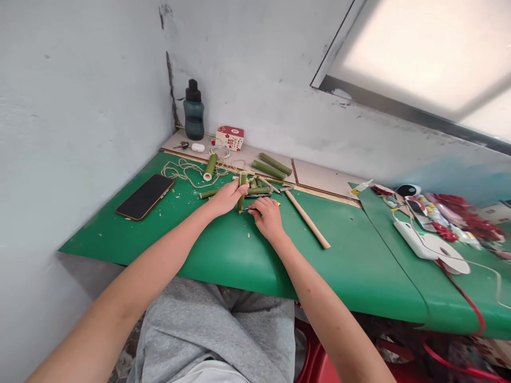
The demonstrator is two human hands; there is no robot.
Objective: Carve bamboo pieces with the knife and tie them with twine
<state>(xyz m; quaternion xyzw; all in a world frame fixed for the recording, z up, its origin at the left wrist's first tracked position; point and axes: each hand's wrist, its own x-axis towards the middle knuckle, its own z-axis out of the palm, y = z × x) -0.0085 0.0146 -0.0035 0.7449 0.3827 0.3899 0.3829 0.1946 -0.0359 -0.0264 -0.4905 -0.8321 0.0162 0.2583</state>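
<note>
Green worktop (pixel 207 244) dusted with pale shavings, running from 9 to 3 o'clock under a grey wall, with a grey-clad lap (pixel 223 330) below its front edge at 6 o'clock. White power strip (pixel 423 242) with trailing cord far out at 3 o'clock among red clutter too blurred to name. Bare wooden stick (pixel 307 219) lying slantwise just to 3 o'clock of the hands, its upper end near the pile of cut pieces. Black phone (pixel 144 197) flat and face up at 9 o'clock, well apart from the hands. Dark water bottle (pixel 194 111) upright in the corner at 11 o'clock, a red-and-white box (pixel 230 138) just beside it at 12. Loose twine (pixel 181 170) looped between phone and bottle, a short bamboo tube (pixel 210 166) resting on it; two longer bamboo lengths (pixel 275 165) side by side at 1 o'clock. Left hand (pixel 225 198) at centre, fingers curled round a green bamboo piece (pixel 241 204) held upright on the worktop amid other cut pieces. Right hand (pixel 269 219) just to 4 o'clock of it, fingers pressed together in a pinch on a thin dark tool (pixel 250 209), tip at the foot of the bamboo piece; kind of tool too small to tell.
</note>
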